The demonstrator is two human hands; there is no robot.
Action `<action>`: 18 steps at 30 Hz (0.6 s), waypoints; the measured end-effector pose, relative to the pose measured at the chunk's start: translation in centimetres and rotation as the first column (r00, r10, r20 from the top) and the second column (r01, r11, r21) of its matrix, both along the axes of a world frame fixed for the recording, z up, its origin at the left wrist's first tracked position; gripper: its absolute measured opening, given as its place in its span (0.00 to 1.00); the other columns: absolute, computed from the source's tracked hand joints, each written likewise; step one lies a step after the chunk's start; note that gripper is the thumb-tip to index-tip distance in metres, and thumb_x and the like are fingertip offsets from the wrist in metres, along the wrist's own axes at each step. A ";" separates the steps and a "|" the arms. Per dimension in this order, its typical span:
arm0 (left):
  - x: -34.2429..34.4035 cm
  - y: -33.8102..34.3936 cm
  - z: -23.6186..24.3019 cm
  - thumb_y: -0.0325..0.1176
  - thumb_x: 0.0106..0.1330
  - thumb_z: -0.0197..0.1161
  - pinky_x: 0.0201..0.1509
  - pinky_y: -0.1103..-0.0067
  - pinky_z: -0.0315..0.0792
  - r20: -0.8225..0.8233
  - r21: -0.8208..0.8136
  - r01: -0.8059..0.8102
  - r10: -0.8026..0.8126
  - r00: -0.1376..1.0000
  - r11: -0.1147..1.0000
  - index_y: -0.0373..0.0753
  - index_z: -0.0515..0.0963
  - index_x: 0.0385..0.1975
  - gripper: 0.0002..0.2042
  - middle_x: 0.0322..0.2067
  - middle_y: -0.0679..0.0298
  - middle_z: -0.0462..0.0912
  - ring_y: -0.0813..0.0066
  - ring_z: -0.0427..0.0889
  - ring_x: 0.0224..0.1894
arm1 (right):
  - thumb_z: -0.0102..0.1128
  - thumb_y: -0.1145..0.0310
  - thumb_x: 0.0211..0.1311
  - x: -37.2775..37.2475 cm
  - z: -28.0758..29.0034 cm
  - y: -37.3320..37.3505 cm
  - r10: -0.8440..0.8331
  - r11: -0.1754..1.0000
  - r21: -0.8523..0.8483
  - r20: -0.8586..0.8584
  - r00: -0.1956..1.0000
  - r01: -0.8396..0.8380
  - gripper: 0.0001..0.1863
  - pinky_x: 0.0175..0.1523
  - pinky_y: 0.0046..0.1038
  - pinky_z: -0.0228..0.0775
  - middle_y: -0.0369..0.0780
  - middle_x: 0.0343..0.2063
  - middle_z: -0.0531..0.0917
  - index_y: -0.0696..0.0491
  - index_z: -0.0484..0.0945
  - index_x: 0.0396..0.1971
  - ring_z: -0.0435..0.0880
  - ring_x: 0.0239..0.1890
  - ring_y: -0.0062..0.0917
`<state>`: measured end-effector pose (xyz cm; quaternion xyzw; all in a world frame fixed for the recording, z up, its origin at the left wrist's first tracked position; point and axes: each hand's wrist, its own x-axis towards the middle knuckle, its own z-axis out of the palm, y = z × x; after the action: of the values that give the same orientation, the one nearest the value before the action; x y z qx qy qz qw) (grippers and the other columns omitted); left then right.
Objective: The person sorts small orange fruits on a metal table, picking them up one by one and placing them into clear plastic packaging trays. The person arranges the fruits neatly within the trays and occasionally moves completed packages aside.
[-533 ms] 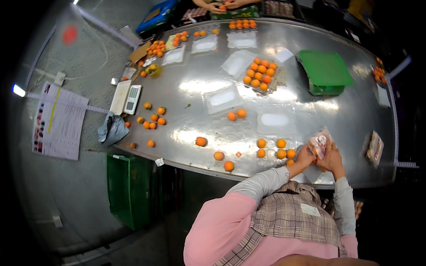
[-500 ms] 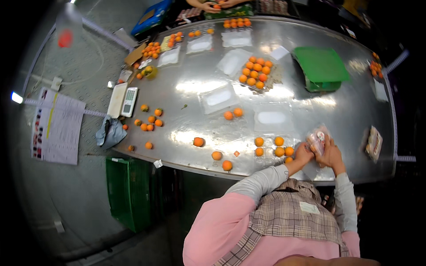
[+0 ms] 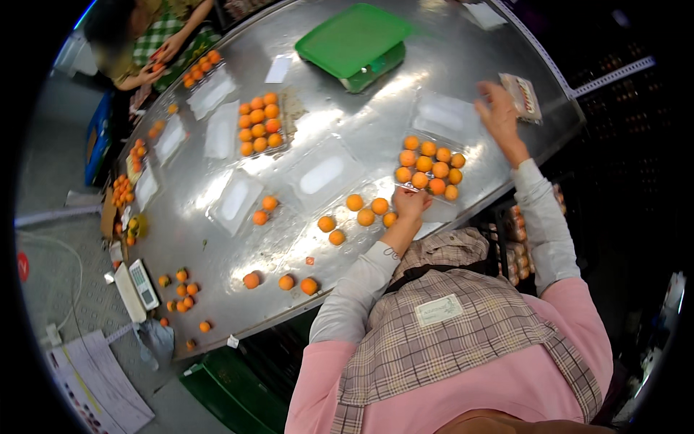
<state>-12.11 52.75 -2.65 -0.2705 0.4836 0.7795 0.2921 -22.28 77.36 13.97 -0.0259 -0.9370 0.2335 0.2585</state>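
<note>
A clear plastic tray filled with round orange fruit lies on the metal table in front of me, its lid folded back beyond it. My left hand is closed at the tray's near edge. My right hand, slightly blurred, is lifted at the far right of the lid, its fingers apart and nothing in them. Just right of it lies a long pale packet with red markings. Several loose-looking fruits sit left of my left hand, in front of another clear lid.
More clear trays stand to the left, one filled with fruit. A green crate is at the back, a scale at the left edge. Across the table, another person's hands hold fruit. A green bin stands below the near edge.
The view has swung right. My hands were together on a clear package; now they are apart, the left at the filled tray and the right reached outward beside the packet.
</note>
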 end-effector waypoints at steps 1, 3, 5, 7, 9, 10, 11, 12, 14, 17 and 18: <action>0.1 -0.2 0.1 0.16 0.60 0.63 0.34 0.72 0.85 -0.002 0.011 0.012 -0.012 1.000 1.000 0.39 0.71 0.42 0.14 0.36 0.58 0.82 0.65 0.87 0.31 | 0.67 0.75 0.55 1.6 0.1 -2.2 0.075 0.995 -0.068 0.030 0.997 -0.073 0.17 0.46 0.35 0.77 0.41 0.36 0.84 0.53 0.82 0.47 0.83 0.39 0.33; 0.5 0.4 0.8 0.16 0.61 0.62 0.35 0.74 0.85 0.017 0.059 0.056 -0.057 0.998 0.997 0.38 0.72 0.45 0.15 0.37 0.58 0.83 0.66 0.88 0.32 | 0.66 0.73 0.55 5.0 -2.2 -3.6 0.167 0.974 -0.205 0.356 0.919 -0.098 0.16 0.47 0.36 0.77 0.43 0.37 0.83 0.51 0.83 0.46 0.83 0.40 0.36; 0.8 0.4 1.5 0.14 0.61 0.62 0.32 0.78 0.84 0.058 0.098 0.076 -0.082 0.995 0.992 0.37 0.73 0.46 0.16 0.37 0.59 0.84 0.70 0.87 0.32 | 0.66 0.70 0.55 7.5 -4.9 -5.6 0.202 0.974 -0.183 0.424 0.883 -0.135 0.17 0.48 0.38 0.76 0.45 0.38 0.82 0.51 0.83 0.47 0.83 0.41 0.39; 1.4 0.2 1.0 0.16 0.64 0.61 0.35 0.75 0.85 0.106 0.093 0.123 -0.133 0.986 0.988 0.36 0.72 0.45 0.13 0.38 0.57 0.84 0.66 0.88 0.34 | 0.66 0.67 0.53 8.9 -5.7 -7.3 0.210 0.972 -0.192 0.477 0.854 -0.132 0.18 0.49 0.40 0.76 0.45 0.38 0.82 0.52 0.84 0.46 0.81 0.43 0.43; 1.2 0.3 -0.6 0.16 0.65 0.60 0.37 0.72 0.85 0.139 0.112 0.176 -0.191 0.972 0.978 0.36 0.71 0.45 0.12 0.39 0.56 0.84 0.64 0.88 0.35 | 0.67 0.66 0.52 9.6 -7.2 -8.4 0.207 0.978 -0.063 0.331 0.921 -0.197 0.17 0.48 0.41 0.75 0.44 0.37 0.80 0.53 0.84 0.43 0.80 0.43 0.43; 1.2 0.1 -1.2 0.18 0.66 0.58 0.39 0.68 0.86 0.118 0.135 0.227 -0.243 0.963 0.965 0.36 0.69 0.46 0.12 0.39 0.54 0.84 0.60 0.88 0.36 | 0.68 0.66 0.51 9.7 -6.7 -9.1 0.209 0.978 -0.101 0.369 0.906 -0.184 0.17 0.48 0.41 0.74 0.44 0.37 0.80 0.53 0.84 0.43 0.80 0.43 0.43; 1.2 -0.1 -0.4 0.18 0.66 0.58 0.40 0.67 0.86 0.134 0.149 0.234 -0.254 0.958 0.961 0.36 0.68 0.48 0.13 0.40 0.53 0.84 0.59 0.88 0.36 | 0.68 0.65 0.51 10.0 -6.1 -9.8 0.208 0.976 -0.140 0.413 0.887 -0.164 0.17 0.48 0.42 0.74 0.44 0.37 0.80 0.53 0.84 0.42 0.80 0.43 0.43; 1.0 -0.5 0.4 0.19 0.66 0.58 0.41 0.67 0.86 0.150 0.163 0.239 -0.263 0.953 0.957 0.36 0.67 0.49 0.14 0.40 0.53 0.84 0.59 0.88 0.37 | 0.69 0.65 0.50 10.2 -5.7 -10.2 0.210 0.974 -0.178 0.456 0.865 -0.143 0.16 0.47 0.42 0.74 0.43 0.37 0.79 0.52 0.84 0.41 0.80 0.43 0.43; 0.8 -1.6 0.5 0.21 0.65 0.58 0.43 0.64 0.86 0.149 0.239 0.281 -0.321 0.935 0.930 0.37 0.64 0.54 0.18 0.41 0.51 0.83 0.56 0.88 0.38 | 0.70 0.65 0.48 10.9 -5.6 -10.7 0.208 0.978 -0.062 0.428 0.880 -0.201 0.17 0.46 0.43 0.73 0.43 0.35 0.79 0.51 0.84 0.40 0.80 0.42 0.41; 1.4 -2.5 1.5 0.22 0.66 0.58 0.43 0.63 0.85 0.207 0.231 0.269 -0.317 0.926 0.935 0.37 0.65 0.56 0.19 0.40 0.52 0.83 0.55 0.87 0.38 | 0.74 0.62 0.46 11.9 -5.8 -11.3 0.185 0.972 0.053 0.425 0.886 -0.228 0.20 0.47 0.42 0.68 0.40 0.38 0.78 0.48 0.84 0.42 0.79 0.46 0.37; 1.3 -2.7 1.8 0.23 0.66 0.59 0.43 0.63 0.85 0.221 0.235 0.261 -0.313 0.924 0.936 0.38 0.65 0.56 0.19 0.39 0.53 0.82 0.56 0.87 0.38 | 0.74 0.62 0.45 12.2 -5.8 -11.5 0.167 0.973 0.078 0.407 0.898 -0.216 0.20 0.48 0.42 0.67 0.40 0.38 0.78 0.47 0.84 0.42 0.78 0.48 0.37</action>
<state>-10.76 50.06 -0.81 -0.2633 0.3951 0.7316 0.4891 -10.07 65.90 8.14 0.0355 -0.9802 0.1906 0.0396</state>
